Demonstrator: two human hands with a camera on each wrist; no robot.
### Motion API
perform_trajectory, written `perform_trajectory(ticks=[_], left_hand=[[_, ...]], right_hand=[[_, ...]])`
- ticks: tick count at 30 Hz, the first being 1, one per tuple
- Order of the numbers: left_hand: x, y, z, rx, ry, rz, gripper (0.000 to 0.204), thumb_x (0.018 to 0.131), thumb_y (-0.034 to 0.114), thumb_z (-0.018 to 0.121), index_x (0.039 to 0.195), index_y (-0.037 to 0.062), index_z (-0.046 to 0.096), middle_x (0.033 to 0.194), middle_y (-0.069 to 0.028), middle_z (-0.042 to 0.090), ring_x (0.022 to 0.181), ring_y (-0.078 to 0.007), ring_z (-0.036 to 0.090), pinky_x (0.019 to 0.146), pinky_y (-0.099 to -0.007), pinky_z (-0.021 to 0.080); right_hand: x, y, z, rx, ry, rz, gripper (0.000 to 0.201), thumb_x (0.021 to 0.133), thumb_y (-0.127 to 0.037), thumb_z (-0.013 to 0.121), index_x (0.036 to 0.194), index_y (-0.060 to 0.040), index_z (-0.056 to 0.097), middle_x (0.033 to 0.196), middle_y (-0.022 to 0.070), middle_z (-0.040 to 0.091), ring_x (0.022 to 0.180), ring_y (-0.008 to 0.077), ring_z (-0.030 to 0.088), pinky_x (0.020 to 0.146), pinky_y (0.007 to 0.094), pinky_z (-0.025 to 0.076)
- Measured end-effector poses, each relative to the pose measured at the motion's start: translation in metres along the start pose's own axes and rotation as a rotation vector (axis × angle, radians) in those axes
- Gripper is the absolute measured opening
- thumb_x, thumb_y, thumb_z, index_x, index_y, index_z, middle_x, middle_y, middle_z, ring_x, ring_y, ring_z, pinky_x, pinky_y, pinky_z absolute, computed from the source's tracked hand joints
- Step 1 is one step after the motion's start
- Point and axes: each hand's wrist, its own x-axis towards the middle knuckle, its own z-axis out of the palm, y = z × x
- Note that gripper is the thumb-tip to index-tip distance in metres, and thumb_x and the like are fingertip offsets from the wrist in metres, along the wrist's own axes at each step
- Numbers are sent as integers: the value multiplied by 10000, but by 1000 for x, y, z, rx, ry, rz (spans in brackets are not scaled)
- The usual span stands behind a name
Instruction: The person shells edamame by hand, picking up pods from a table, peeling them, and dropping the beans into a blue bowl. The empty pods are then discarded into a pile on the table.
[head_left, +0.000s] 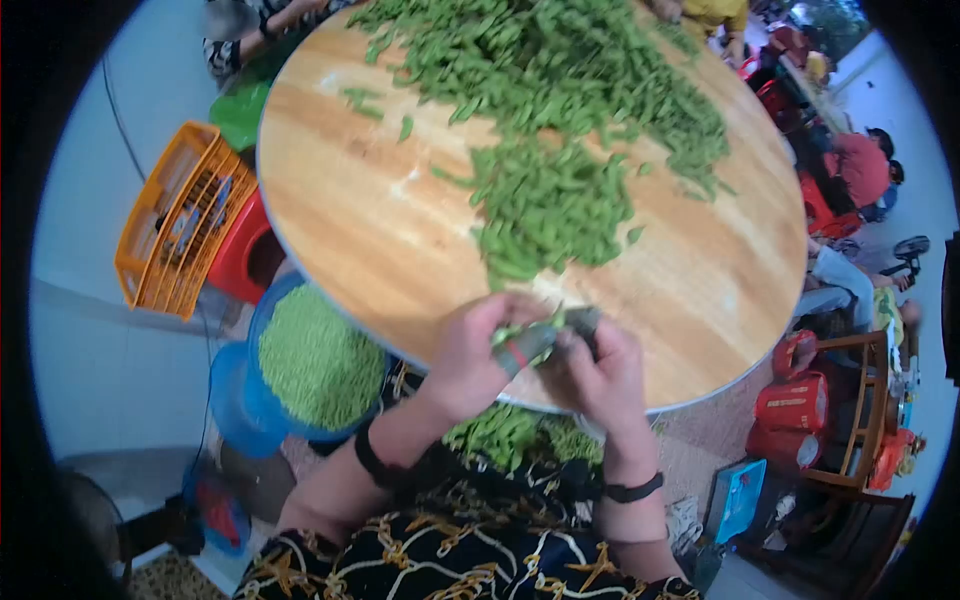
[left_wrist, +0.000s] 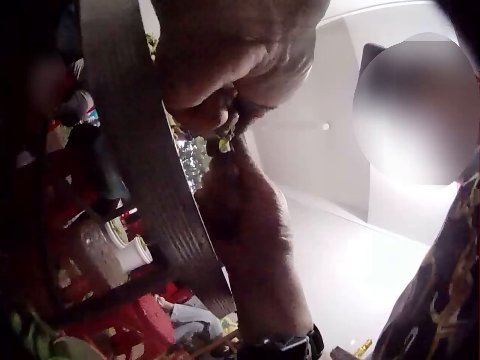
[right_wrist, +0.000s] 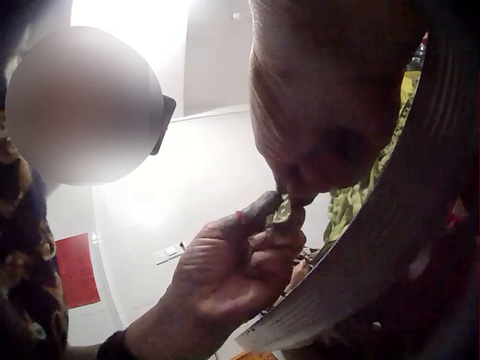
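A green pod is pinched between the thumb and fingers of my left hand, over the near edge of the round wooden table. A grey covering with a red band wraps one left digit. My right hand meets the left one and pinches at the same pod, with dark grey on its fingertips. In the left wrist view, the fingertips of both hands touch around a small green piece. Beyond the hands lies a small heap of green pods, joined to a larger pile at the far side.
A blue tub of light green beans stands left below the table edge. More pods lie below the near edge. An orange crate and a red stool are at left. Other people sit around the far side and right.
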Motion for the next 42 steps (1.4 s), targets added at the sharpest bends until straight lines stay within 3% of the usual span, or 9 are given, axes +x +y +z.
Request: perform_trajectory(ticks=[3,7,17,22,27,33,36,38,42], left_hand=[[1,9,6,-474,80,-358,121,824,2,548,936,40,518,837,-25,534,596,-51,483,485,-156,342],[1,0,1,-858,33,-372,169,833,-66,481,963,21,542,883,-41,539,638,-52,462,475,-157,303],[-4,11,0,-795,75,-433,181,826,-54,477,972,2,566,868,-55,587,630,-51,479,471,-152,305],[-9,-1,-10,-1001,-50,-317,81,846,7,540,923,-6,565,903,-86,604,708,-115,599,547,-172,451],[-11,13,-2,-917,18,-309,64,841,31,564,899,4,561,868,-68,594,645,-80,553,513,-159,411],[-13,0,-9,-1095,-176,-315,88,843,72,579,908,16,561,827,-37,573,569,-33,450,486,-140,345],[-10,8,-9,-1075,-145,-322,88,835,69,588,903,19,561,823,-31,570,584,-28,450,492,-140,347],[-9,9,-5,-1029,-93,-342,81,827,52,591,897,23,561,823,-28,570,597,-23,450,495,-142,350],[-10,7,5,-672,105,-291,134,805,-28,561,927,23,578,850,-34,583,705,-39,506,550,-157,407]], right_hand=[[-1,3,6,-104,59,-84,103,796,-78,615,847,6,587,649,126,575,565,175,572,532,277,456],[-3,-5,14,-266,148,-244,105,774,-72,628,846,-6,590,664,172,565,566,315,571,509,347,453],[-7,-23,-4,-76,134,-96,99,821,-82,587,818,16,579,577,101,542,499,130,514,484,257,416],[-13,-24,-6,32,-228,48,139,865,-123,534,792,-5,528,564,42,494,503,111,468,479,270,395],[-11,-14,-8,161,-380,210,164,920,-170,466,858,-28,518,575,6,480,491,86,431,462,236,351],[-14,-16,-6,820,-468,539,187,951,-160,406,853,-58,527,578,-57,427,459,31,349,427,184,259],[-15,-11,1,727,-404,465,167,922,-165,464,833,-45,537,542,2,454,434,96,401,423,224,318],[-15,-11,4,-108,-137,-40,147,865,-158,545,799,-27,545,530,95,477,442,185,459,442,284,380],[-13,-21,9,-350,39,-166,157,813,-141,595,758,-9,531,547,159,480,468,258,490,469,326,410]])
